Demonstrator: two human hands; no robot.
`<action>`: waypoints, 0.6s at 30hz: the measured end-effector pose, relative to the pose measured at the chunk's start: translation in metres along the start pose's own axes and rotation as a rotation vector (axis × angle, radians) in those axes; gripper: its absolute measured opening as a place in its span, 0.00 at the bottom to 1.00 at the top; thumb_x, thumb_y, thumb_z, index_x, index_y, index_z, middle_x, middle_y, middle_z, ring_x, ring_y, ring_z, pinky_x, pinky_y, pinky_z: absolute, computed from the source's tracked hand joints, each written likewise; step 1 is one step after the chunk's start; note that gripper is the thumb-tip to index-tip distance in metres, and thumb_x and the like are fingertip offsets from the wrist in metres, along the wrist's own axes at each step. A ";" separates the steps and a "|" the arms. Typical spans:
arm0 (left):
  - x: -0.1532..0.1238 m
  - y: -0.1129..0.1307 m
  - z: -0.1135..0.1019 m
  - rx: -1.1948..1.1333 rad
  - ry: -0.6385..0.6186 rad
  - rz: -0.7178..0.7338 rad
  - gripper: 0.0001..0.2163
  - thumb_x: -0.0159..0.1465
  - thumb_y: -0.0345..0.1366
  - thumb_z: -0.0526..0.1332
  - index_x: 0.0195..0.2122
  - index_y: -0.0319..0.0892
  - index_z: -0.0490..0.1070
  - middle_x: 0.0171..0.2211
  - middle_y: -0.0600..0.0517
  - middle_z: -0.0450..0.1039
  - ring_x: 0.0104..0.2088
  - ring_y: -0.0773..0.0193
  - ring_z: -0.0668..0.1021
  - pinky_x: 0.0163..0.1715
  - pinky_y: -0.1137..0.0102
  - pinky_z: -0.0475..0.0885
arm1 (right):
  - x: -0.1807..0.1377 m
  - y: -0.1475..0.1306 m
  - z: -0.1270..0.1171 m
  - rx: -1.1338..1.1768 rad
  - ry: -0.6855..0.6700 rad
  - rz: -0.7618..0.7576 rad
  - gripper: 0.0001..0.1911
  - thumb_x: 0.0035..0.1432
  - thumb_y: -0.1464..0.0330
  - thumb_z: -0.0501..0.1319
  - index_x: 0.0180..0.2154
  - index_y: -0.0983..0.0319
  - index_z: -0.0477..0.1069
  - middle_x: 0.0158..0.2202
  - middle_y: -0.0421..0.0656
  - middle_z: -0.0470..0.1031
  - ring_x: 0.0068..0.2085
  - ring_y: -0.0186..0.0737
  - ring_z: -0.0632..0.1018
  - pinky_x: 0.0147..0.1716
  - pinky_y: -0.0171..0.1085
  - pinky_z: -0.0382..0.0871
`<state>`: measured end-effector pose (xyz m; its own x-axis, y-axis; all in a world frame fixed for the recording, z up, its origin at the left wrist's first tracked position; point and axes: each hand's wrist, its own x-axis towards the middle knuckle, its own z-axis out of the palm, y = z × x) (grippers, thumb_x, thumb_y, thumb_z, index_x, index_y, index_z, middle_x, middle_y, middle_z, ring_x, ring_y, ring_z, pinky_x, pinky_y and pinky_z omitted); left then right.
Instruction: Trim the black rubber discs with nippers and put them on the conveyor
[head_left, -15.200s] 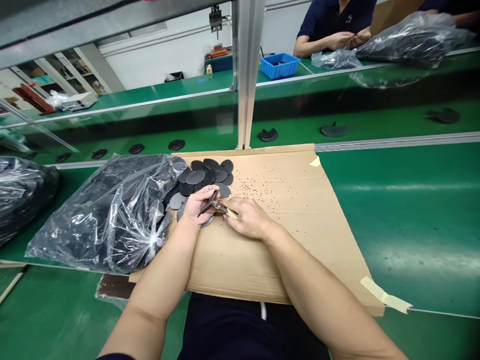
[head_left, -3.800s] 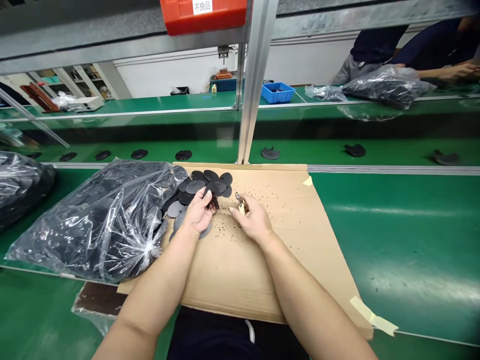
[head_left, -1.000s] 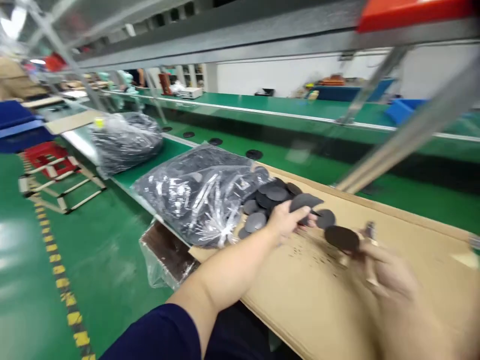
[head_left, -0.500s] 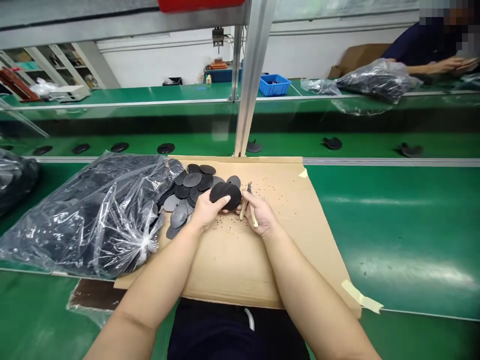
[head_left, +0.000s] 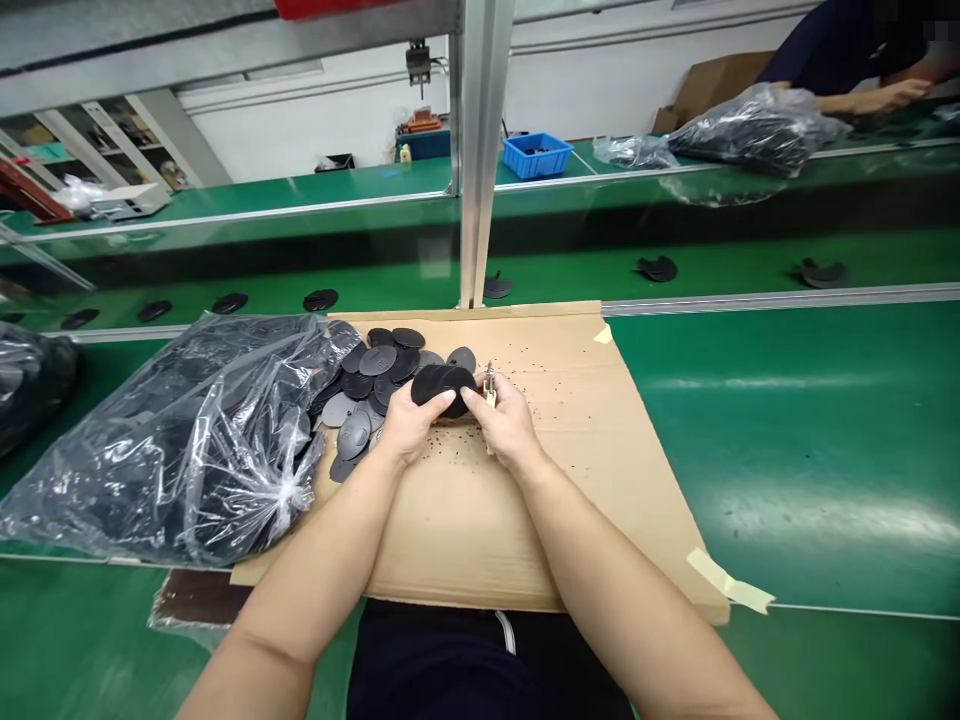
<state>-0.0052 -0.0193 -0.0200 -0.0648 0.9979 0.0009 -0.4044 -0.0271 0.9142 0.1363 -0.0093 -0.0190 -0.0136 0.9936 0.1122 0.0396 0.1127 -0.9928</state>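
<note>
Pinching a few overlapping matte-black round discs, the left hand has its thumb pressed on top, fingers curled beneath and out of sight. Right hand meets it from the other side: thumb tip on the same discs, remaining fingers folded about a small metal-headed hand tool with pale handles. Most of the handles lost in the palm; how far the tool's jaws stand apart cannot be told. Count of held discs uncertain, edges merging.

Held discs are above the tan cardboard sheet, just beside a loose pile of black and grey discs. Faint marks on some of the pile, too small to read. Tiny dark specks scattered on the cardboard near both hands.

Left of the pile, a clear plastic bag of dark pieces; glare and creases hide much of the contents. Near right corner: pale-yellow tape strip.

Beyond, black curved parts spaced along a green surface. Blue plastic bin, contents indistinct. Red object cut off by the top edge. Upper right, co-worker's hand, partly blurred.
</note>
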 end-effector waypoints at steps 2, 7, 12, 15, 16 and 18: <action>-0.001 0.002 0.002 -0.019 -0.005 -0.039 0.20 0.47 0.36 0.74 0.42 0.38 0.75 0.42 0.46 0.78 0.43 0.57 0.79 0.51 0.57 0.71 | 0.000 -0.002 -0.001 0.037 -0.025 0.012 0.14 0.50 0.57 0.65 0.32 0.59 0.67 0.26 0.35 0.67 0.27 0.34 0.66 0.29 0.34 0.63; -0.004 0.008 0.005 -0.042 -0.016 -0.095 0.21 0.45 0.36 0.74 0.40 0.38 0.75 0.39 0.47 0.78 0.41 0.57 0.79 0.49 0.56 0.72 | -0.001 -0.010 -0.002 0.233 -0.084 0.114 0.18 0.43 0.59 0.70 0.32 0.60 0.67 0.25 0.35 0.68 0.27 0.33 0.68 0.30 0.34 0.64; -0.007 0.009 0.005 -0.029 -0.051 -0.073 0.19 0.46 0.35 0.74 0.39 0.38 0.75 0.39 0.48 0.79 0.40 0.59 0.79 0.48 0.60 0.72 | -0.002 -0.014 -0.003 0.438 -0.105 0.186 0.23 0.35 0.65 0.74 0.33 0.60 0.66 0.28 0.34 0.68 0.29 0.32 0.70 0.33 0.33 0.66; -0.008 0.008 0.004 -0.020 -0.087 -0.046 0.17 0.47 0.35 0.74 0.38 0.37 0.76 0.39 0.48 0.79 0.42 0.59 0.79 0.49 0.61 0.72 | -0.002 -0.015 -0.003 0.448 -0.066 0.181 0.24 0.32 0.66 0.74 0.31 0.60 0.65 0.27 0.34 0.68 0.29 0.32 0.70 0.33 0.34 0.67; -0.008 0.007 0.004 -0.019 -0.095 -0.042 0.17 0.48 0.36 0.74 0.38 0.37 0.76 0.39 0.48 0.79 0.42 0.59 0.78 0.49 0.61 0.71 | -0.001 -0.015 -0.003 0.446 -0.055 0.183 0.23 0.32 0.67 0.74 0.30 0.60 0.65 0.27 0.34 0.68 0.29 0.32 0.70 0.33 0.34 0.67; -0.007 0.007 0.004 -0.018 -0.097 -0.047 0.18 0.47 0.36 0.74 0.39 0.37 0.76 0.39 0.47 0.79 0.42 0.58 0.78 0.50 0.60 0.71 | 0.000 -0.015 -0.002 0.442 -0.043 0.184 0.23 0.32 0.66 0.74 0.29 0.60 0.64 0.27 0.35 0.68 0.30 0.33 0.70 0.34 0.34 0.67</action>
<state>-0.0035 -0.0266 -0.0119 0.0428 0.9991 -0.0014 -0.4208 0.0193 0.9069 0.1379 -0.0113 -0.0045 -0.0882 0.9943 -0.0594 -0.3831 -0.0889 -0.9194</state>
